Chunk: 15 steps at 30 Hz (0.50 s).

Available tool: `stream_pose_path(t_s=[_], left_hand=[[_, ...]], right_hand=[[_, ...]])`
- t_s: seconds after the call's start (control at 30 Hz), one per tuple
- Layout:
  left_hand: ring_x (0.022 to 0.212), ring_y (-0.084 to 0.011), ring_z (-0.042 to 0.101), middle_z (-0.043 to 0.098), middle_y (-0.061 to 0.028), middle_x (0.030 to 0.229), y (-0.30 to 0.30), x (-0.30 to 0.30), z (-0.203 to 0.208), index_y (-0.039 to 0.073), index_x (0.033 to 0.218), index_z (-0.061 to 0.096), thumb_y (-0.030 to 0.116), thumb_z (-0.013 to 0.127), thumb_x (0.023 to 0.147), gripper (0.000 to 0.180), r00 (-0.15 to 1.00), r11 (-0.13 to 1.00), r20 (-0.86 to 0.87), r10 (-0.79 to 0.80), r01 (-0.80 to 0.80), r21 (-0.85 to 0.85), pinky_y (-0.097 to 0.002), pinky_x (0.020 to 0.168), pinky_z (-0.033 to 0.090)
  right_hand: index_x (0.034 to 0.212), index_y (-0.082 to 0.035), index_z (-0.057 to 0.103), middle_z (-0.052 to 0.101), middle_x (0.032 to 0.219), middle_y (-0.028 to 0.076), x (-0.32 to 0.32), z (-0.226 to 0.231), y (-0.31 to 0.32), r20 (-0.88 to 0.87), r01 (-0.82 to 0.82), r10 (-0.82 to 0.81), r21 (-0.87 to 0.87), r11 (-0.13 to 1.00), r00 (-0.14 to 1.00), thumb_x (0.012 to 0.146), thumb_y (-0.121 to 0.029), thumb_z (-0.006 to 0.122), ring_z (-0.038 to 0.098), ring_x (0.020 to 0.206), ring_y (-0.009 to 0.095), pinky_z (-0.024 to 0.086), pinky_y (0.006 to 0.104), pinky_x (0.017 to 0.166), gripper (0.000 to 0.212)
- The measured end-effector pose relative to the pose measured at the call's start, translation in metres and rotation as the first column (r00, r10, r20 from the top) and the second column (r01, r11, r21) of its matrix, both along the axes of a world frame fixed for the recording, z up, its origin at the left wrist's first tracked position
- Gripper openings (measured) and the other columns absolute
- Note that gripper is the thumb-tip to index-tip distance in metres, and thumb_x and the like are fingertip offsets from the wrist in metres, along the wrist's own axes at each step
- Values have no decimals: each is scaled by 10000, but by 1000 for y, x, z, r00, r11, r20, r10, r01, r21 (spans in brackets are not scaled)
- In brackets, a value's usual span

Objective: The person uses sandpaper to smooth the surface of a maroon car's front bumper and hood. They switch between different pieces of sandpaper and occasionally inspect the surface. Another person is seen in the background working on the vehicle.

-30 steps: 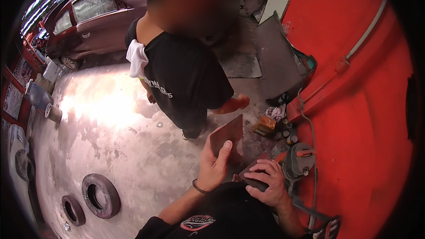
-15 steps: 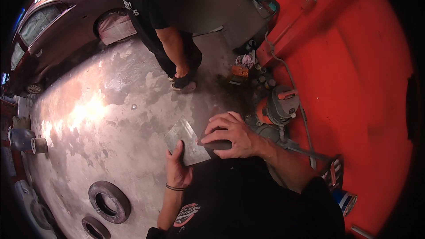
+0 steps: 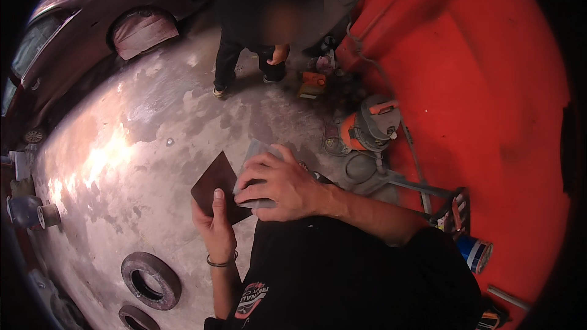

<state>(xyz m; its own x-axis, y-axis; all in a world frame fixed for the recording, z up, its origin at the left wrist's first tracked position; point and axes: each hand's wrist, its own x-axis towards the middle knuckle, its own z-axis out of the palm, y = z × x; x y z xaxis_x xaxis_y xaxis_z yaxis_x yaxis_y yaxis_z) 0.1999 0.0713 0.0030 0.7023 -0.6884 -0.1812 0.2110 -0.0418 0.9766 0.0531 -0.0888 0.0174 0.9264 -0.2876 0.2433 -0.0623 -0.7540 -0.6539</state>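
Observation:
My left hand pinches a dark brown sheet of sandpaper by its lower left side, thumb on top and fingers beneath. Curled over a pale grey sheet is my right hand, its fingertips at the near edge of the brown sheet. The grey sheet looks like the back of sandpaper, partly covered by that hand. The two sheets meet or overlap in front of my chest; whether they are joined is hidden.
Ahead stands another person in black. A maroon car is at the far left, tyres lie on the floor at the near left. An orange-grey vacuum cleaner and a blue can stand by the red wall.
The sheet in my left hand showed grey and now shows dark brown; the one under my right hand went from brown to grey. Both hands shifted left. The other person turned and moved right.

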Motion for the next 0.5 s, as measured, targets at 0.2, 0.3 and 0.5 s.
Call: stream_pose_path(t_s=[0.2, 0.3, 0.5], left_hand=[[1125, -145, 669, 690, -83, 1290, -25, 4, 1, 11, 1407, 583, 181, 668, 1100, 361, 961, 943, -41, 275, -278, -184, -326, 993, 549], [1163, -211, 688, 679, -111, 1332, -32, 29, 16, 22, 1460, 546, 166, 653, 1104, 398, 922, 899, -176, 346, -379, -220, -370, 992, 587], [1149, -239, 699, 681, -108, 1287, -43, -8, 3, 56, 1451, 537, 270, 656, 1099, 429, 840, 975, -539, 62, -167, -149, -395, 976, 599]], right_hand=[[1098, -258, 818, 686, 1229, -66, -20, 9, -9, -47, -35, 38, 72, 997, 998, 804, -261, 803, 586, 1288, 211, 309, 531, 1155, 294], [1126, -251, 824, 688, 1237, -49, -30, 11, -15, 21, -22, 20, 106, 994, 1000, 794, -246, 817, 585, 1301, 223, 328, 502, 1151, 332], [1226, -245, 830, 659, 1299, -6, -34, 34, -26, 345, -196, 59, 378, 905, 937, 811, -223, 839, 566, 1357, 291, 345, 474, 1191, 415]])
